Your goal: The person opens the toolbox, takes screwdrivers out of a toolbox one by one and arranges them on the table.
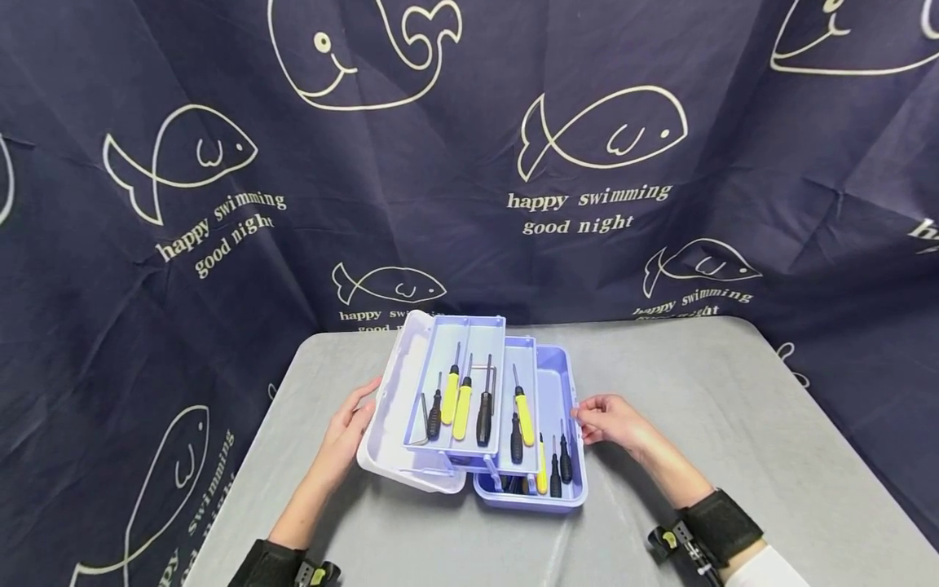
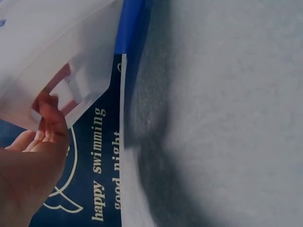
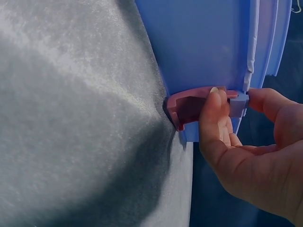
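An open toolbox [image 1: 524, 505] with a purple-blue base and two stepped trays stands on the table. Its whitish lid [image 1: 396, 408] is folded out to the left. My left hand [image 1: 343, 430] holds the lid's outer edge; in the left wrist view its fingers [image 2: 52, 118] curl at a pink-edged opening there. On the other side my right hand [image 1: 614, 422] pinches the base's rim, beside a pink latch [image 3: 189, 104] in the right wrist view. Yellow-and-black screwdrivers [image 1: 462, 412] and black screwdrivers [image 1: 484, 417] lie in the upper tray [image 1: 447, 338], with hex keys [image 1: 423, 420].
The lower tray [image 1: 519, 350] carries a yellow screwdriver [image 1: 524, 420] and a black one [image 1: 517, 440]. More screwdrivers [image 1: 555, 477] lie in the base. A grey cloth covers the table [image 1: 660, 367]; a dark blue fish-print curtain [image 1: 469, 204] hangs behind it.
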The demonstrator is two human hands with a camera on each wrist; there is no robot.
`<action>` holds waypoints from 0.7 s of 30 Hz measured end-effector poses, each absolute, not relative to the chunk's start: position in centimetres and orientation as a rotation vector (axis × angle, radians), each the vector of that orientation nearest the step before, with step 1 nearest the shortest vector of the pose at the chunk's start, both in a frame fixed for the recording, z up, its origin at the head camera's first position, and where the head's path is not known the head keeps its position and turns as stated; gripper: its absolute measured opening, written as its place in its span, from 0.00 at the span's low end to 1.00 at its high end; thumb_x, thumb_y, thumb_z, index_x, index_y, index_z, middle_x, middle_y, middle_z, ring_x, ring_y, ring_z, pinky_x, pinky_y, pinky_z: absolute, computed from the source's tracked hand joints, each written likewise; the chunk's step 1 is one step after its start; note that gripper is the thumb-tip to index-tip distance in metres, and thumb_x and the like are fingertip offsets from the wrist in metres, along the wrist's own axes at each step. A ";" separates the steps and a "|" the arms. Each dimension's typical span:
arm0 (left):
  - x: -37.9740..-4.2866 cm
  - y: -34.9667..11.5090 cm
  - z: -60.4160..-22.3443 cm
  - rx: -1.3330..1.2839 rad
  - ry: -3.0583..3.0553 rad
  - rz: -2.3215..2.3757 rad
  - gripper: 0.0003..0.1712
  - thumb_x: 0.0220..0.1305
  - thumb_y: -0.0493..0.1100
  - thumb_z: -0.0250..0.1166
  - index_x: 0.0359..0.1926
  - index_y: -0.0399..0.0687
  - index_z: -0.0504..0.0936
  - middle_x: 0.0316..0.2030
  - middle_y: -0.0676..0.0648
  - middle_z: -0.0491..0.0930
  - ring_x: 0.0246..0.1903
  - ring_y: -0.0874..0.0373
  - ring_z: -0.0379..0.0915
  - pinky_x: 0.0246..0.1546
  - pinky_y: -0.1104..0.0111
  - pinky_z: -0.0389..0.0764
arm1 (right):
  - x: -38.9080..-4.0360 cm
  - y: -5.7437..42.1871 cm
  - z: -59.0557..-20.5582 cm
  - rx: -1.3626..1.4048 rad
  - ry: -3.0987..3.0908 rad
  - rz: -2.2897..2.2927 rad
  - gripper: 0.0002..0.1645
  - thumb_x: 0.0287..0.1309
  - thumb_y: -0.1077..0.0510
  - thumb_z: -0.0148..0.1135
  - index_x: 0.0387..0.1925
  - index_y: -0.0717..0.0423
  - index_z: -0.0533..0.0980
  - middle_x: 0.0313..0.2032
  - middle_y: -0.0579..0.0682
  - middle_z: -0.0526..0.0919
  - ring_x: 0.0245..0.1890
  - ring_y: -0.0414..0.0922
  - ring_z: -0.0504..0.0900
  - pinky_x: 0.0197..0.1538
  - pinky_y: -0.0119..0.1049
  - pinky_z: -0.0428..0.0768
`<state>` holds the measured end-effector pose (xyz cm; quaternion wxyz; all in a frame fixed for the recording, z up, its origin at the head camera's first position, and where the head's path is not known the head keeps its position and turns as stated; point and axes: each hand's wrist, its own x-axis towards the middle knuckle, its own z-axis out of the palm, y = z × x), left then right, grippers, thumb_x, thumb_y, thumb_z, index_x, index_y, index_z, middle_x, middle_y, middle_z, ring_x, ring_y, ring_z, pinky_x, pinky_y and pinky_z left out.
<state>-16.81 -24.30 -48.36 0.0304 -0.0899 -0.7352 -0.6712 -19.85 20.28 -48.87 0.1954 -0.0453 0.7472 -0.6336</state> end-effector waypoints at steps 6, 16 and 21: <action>-17.0 -24.4 -48.4 -0.218 -2.359 -2.047 0.23 0.84 0.42 0.44 0.70 0.31 0.64 0.50 0.38 0.81 0.42 0.63 0.82 0.40 0.68 0.83 | -19.8 20.3 -48.7 -0.141 2.124 -1.760 0.18 0.69 0.64 0.59 0.48 0.81 0.72 0.30 0.50 0.82 0.28 0.39 0.81 0.37 0.34 0.86; -17.1 -25.0 -48.4 -0.105 -2.544 -1.969 0.23 0.80 0.43 0.51 0.67 0.33 0.69 0.49 0.35 0.83 0.41 0.63 0.81 0.45 0.70 0.80 | -19.7 20.1 -48.9 -0.108 2.157 -1.746 0.19 0.68 0.63 0.59 0.48 0.80 0.72 0.31 0.52 0.83 0.29 0.40 0.82 0.38 0.35 0.86; -17.2 -25.3 -48.7 -0.083 -2.600 -1.851 0.24 0.78 0.41 0.55 0.67 0.30 0.73 0.54 0.34 0.82 0.44 0.65 0.79 0.50 0.73 0.78 | -19.5 20.0 -48.9 -0.092 2.176 -1.745 0.20 0.69 0.63 0.60 0.49 0.80 0.71 0.33 0.54 0.83 0.29 0.41 0.82 0.38 0.36 0.86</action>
